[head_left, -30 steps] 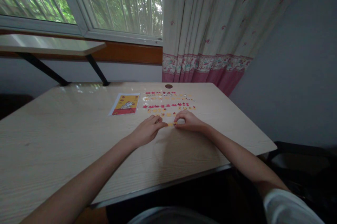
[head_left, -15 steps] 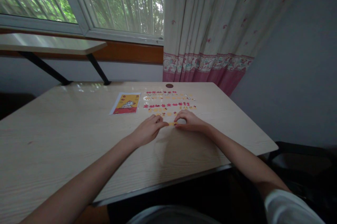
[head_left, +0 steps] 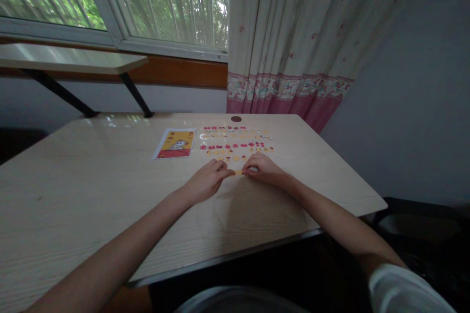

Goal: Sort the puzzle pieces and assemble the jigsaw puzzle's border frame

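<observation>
A short strip of yellow jigsaw puzzle pieces (head_left: 238, 173) lies on the table between my hands. My left hand (head_left: 206, 181) has its fingers curled, and the thumb tip presses the strip's left end. At the right end, my right hand (head_left: 267, 170) pinches a yellow puzzle piece with a dark mark between thumb and forefinger, touching the strip. Just beyond my fingers are rows of loose pieces: yellow pieces (head_left: 235, 158), red pieces (head_left: 235, 146), and a farther row of red pieces (head_left: 220, 128). My fingers partly hide the nearest row.
A printed picture (head_left: 176, 144) of a white cartoon animal on yellow and red lies left of the pieces. The wooden table (head_left: 110, 205) has a round brown cap (head_left: 236, 119) near its back edge. A raised shelf (head_left: 73, 58) stands back left; a curtain (head_left: 286, 58) hangs behind.
My right thumb and forefinger have closed together on the piece at the strip's right end. The left hand stays almost still.
</observation>
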Demonstrator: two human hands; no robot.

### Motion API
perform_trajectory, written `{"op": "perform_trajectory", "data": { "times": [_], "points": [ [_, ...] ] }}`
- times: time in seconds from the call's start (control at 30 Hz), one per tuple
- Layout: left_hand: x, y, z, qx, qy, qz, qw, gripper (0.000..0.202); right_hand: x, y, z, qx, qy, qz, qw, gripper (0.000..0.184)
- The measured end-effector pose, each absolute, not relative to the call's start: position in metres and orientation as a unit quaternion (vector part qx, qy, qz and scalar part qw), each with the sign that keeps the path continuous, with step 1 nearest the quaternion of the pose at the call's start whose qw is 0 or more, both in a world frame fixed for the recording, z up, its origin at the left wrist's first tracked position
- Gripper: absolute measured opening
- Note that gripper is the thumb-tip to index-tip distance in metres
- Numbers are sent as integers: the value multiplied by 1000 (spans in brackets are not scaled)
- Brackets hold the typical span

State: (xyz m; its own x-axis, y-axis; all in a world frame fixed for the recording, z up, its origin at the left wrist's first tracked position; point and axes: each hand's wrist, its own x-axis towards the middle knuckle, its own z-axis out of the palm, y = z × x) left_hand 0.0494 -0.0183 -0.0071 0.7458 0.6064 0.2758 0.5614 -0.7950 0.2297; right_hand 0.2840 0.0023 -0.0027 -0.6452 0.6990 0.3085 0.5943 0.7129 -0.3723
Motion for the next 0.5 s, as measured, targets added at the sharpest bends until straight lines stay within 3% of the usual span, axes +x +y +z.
{"op": "perform_trajectory", "data": {
  "times": [0.2, 0.5],
  "points": [
    [49, -18, -5, 935, 306, 166, 69, 38, 283, 1, -3, -364, -903, 113, 199, 11],
    [13, -8, 4, 908, 351, 201, 108, 28, 299, -4, 2, -423, -860, 147, 244, 11]
  ]
}}
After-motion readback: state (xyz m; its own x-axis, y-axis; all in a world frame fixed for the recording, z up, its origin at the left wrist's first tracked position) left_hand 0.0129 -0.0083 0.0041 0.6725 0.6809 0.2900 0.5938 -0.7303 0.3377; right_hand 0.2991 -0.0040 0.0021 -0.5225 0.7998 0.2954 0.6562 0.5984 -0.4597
